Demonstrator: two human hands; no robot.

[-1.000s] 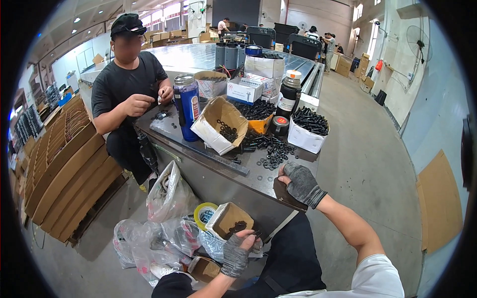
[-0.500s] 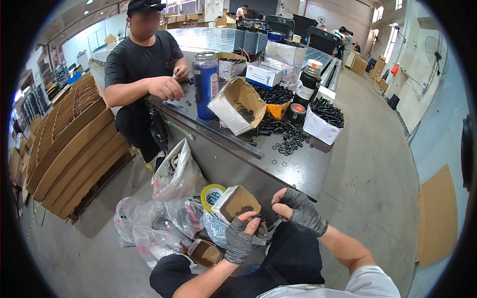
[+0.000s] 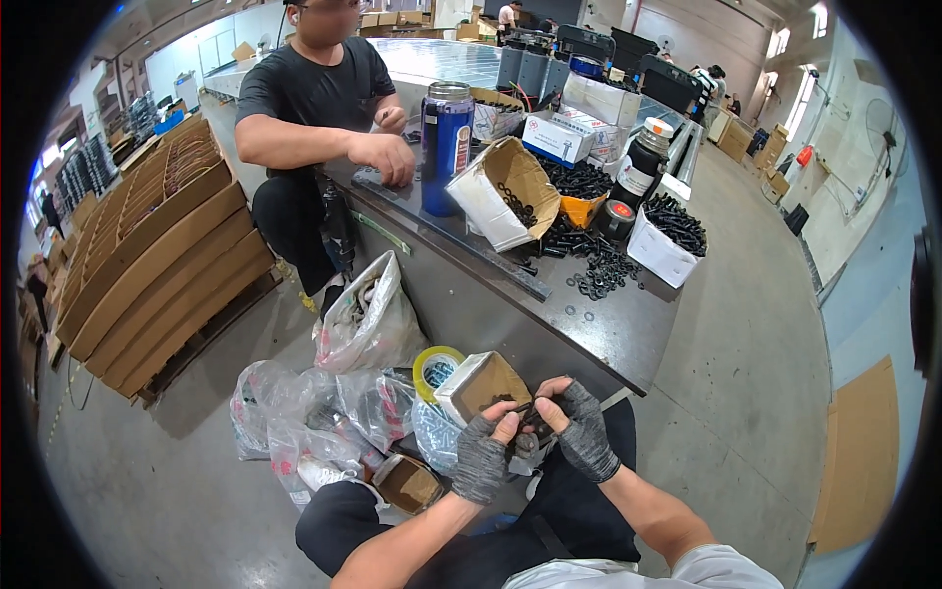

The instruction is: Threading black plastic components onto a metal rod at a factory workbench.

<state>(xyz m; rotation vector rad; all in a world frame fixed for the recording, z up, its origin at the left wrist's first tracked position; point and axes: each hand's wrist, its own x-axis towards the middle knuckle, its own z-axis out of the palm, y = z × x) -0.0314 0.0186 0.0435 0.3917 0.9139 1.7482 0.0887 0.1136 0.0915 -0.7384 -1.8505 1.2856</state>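
My left hand (image 3: 485,454), in a grey fingerless glove, is closed on a dark bolt (image 3: 523,407) held between thumb and fingers. My right hand (image 3: 586,432), gloved the same way, pinches at the bolt's far end; whatever small piece sits in that pinch is hidden. Both hands meet above my lap. Just behind my left hand, a worn white carton (image 3: 461,401) stands open, with a few dark pieces at its bottom. On the table, black washers (image 3: 601,273) lie loose near a white box of black bolts (image 3: 667,253).
The dark table (image 3: 628,339) ends in a corner ahead of my right hand. A tilted carton of washers (image 3: 481,211), a blue flask (image 3: 435,167) and a black bottle (image 3: 640,167) stand on it. Plastic bags (image 3: 304,407) and yellow tape (image 3: 422,368) lie at left. A co-worker (image 3: 314,93) works across.
My right hand has come left and down to meet my left hand at the bolt. The co-worker's hand has lowered onto the table. The whole view has shifted slightly.
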